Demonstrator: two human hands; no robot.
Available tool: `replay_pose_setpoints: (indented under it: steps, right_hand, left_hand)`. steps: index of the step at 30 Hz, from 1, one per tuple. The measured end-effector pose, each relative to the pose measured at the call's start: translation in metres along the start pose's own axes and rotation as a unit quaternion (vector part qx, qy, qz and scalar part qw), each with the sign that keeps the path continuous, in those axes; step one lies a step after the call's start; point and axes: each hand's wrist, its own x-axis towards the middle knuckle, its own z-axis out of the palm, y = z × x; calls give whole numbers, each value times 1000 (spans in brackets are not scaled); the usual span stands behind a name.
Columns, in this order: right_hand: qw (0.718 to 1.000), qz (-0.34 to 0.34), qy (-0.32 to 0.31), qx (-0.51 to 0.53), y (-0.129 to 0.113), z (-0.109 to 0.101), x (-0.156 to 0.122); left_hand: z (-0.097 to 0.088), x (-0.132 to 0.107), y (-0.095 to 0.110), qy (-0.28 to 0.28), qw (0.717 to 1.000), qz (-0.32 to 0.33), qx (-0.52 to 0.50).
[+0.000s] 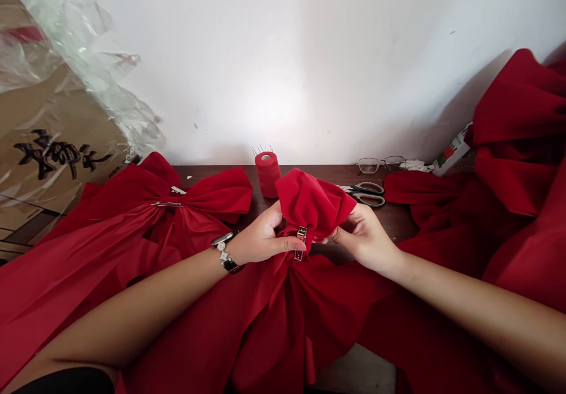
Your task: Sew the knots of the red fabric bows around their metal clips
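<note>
Both hands hold a large red fabric bow (318, 202) in front of me, its loop raised and its long tails hanging down toward my lap. My left hand (267, 237) is closed on the gathered middle, the thumb lying over a metal hair clip (301, 235) at the knot. On the right side, my right hand (365, 237) pinches the edge of the loop, with some fingertips hidden behind the cloth. Just behind the bow stands a spool of red thread (267, 176) with several needles stuck in its top.
Another red bow with a metal clip (167, 204) lies at left. Scissors (369, 193) and eyeglasses (380, 164) rest on the dark table (322, 174) by the white wall. More red fabric (522, 146) is heaped at right. A cardboard box (57, 122) with clear plastic stands at left.
</note>
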Motion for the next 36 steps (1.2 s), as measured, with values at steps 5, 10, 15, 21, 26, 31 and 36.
replay_pose_setpoints:
  steps: [5, 10, 15, 21, 26, 31, 36]
  right_hand:
    - [998, -40, 27, -42, 1, 2, -3]
    - [996, -68, 35, -47, 0, 6, -3]
    - [990, -99, 32, -92, 1, 4, -1]
    - [980, -126, 20, -152, 2, 0, -1]
    - [985, -130, -19, -110, 6, -4, 3]
    - [989, -95, -37, -104, 8, -6, 5]
    - [986, -70, -24, -151, 9, -8, 7]
  left_hand:
    - [5, -3, 0, 30, 999, 17, -21]
    - [7, -5, -1, 33, 999, -1, -40]
    - [6, -6, -7, 42, 998, 0, -55]
    - [3, -1, -6, 25, 1000, 7, -8]
    - [2, 2, -2, -1, 1000, 1, 6]
    - [4, 1, -2, -6, 1000, -19, -9]
    - [14, -2, -2, 47, 995, -61, -68]
